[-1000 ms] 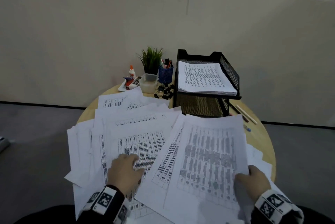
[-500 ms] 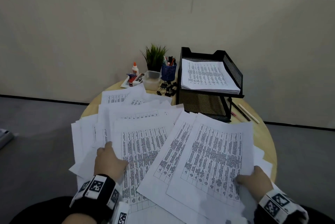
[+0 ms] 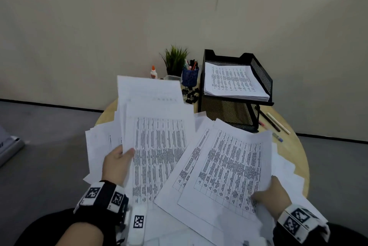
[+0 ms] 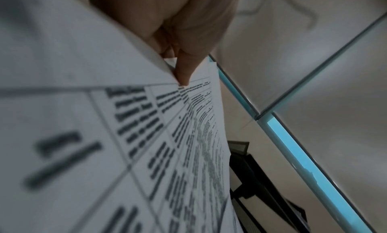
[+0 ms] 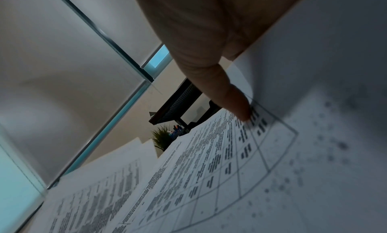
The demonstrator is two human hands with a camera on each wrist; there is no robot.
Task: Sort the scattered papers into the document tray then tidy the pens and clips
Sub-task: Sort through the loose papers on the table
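Note:
Printed sheets cover the round wooden table (image 3: 298, 158). My left hand (image 3: 117, 163) grips a fanned bundle of papers (image 3: 157, 134) by its left edge and holds it tilted up off the table, thumb on top (image 4: 184, 71). My right hand (image 3: 272, 194) pinches a second bundle of papers (image 3: 225, 166) at its lower right corner, thumb pressed on the print (image 5: 236, 102). The black mesh document tray (image 3: 260, 78) stands at the back right with a neat stack of papers (image 3: 233, 82) in its upper tier. Black binder clips (image 3: 191, 94) lie left of the tray.
A blue pen cup (image 3: 190, 75), a small green plant (image 3: 175, 60), a clear box (image 3: 173, 78) and a glue bottle (image 3: 153, 72) stand at the back. Loose pens (image 3: 276, 122) lie right of the tray. More sheets (image 3: 284, 168) lie under the bundles. A beige wall stands behind.
My left hand has gathered sheets from the left pile and raised them upright off the table. My right hand keeps hold of its bundle, lifted slightly.

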